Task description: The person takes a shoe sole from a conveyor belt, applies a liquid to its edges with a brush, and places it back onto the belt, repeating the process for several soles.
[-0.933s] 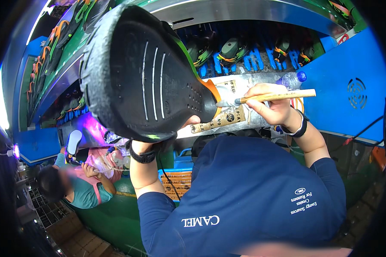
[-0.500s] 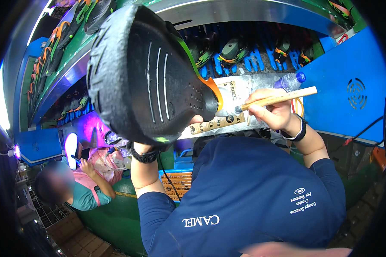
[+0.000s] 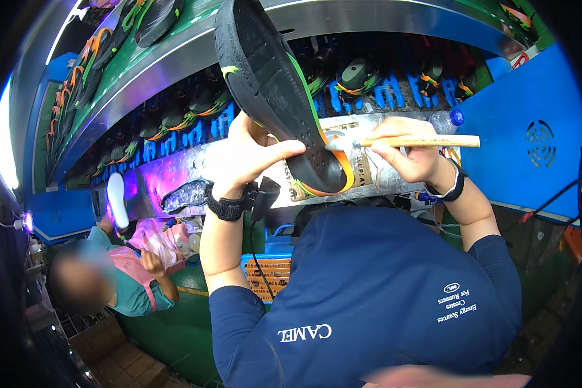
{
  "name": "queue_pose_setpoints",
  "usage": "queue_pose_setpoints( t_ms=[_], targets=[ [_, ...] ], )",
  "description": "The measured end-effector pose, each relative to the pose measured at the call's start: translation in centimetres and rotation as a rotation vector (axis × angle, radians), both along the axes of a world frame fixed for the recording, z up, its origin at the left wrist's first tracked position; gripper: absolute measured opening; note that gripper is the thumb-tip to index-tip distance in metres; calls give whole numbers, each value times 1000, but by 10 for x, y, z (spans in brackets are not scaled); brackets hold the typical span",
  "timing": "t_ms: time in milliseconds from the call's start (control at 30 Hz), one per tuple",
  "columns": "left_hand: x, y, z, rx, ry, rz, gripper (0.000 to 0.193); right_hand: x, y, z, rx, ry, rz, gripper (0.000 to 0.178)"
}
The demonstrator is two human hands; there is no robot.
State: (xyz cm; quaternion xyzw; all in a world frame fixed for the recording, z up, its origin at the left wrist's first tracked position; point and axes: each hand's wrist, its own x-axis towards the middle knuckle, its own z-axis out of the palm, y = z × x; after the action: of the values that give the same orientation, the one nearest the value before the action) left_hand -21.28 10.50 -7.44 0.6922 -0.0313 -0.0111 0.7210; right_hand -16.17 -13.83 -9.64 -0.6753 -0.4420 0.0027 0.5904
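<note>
Clamps the black shoe sole in the left hand, with the thumb pressed over the near face and the fingers mostly behind. Pinches the wood-handled brush between thumb and fingers of the right hand. Holds the sole tilted above the metal bench, with one end rising above the left grip and the orange rim lying to its right, toward the pale bristles.

Risks pivoting the sole under brush pressure, from holding by one edge with both ends unsupported. Could slip off the rim and smear onto the perforated face or the left thumb, just beside the bristles, if pressing too hard or carrying too much liquid; looks wet, though not certainly so. Might also knock the blue-capped bottle just beyond the right hand with a wide swing, or snag the black cable hanging below the left wrist.

Hides most of the left fingers and the whole far face behind the sole. Runs out of view, or nearly so, at the upper end. Impossible to confirm contact at the bristle tips, or to identify the whitish patch behind them. Shows only small and distorted, well left of the left grip, a co-worker's hand near a white shoe sole.
</note>
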Motion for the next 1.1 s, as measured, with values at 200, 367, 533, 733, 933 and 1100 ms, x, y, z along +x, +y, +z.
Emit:
queue_pose_setpoints(
  t_ms=[200,367,533,733,933,1100],
  targets=[
    [1,2,0,29,85,-36,60,0,5,-1,-55,-39,23,11],
    [1,-2,-2,-7,93,-37,61,2,7,0,55,-264,52,10],
    [0,-1,-2,33,97,-58,61,2,9,0,5,-212,68,12],
    [-3,-7,-5,-3,137,-102,62,16,11,5,63,-211,-74,8],
    [-7,-12,-7,-10,182,-110,65,24,12,11,74,-172,-119,8],
    [-10,-16,-8,-1,180,-156,70,35,14,17,112,-262,-159,9]
  ],
)
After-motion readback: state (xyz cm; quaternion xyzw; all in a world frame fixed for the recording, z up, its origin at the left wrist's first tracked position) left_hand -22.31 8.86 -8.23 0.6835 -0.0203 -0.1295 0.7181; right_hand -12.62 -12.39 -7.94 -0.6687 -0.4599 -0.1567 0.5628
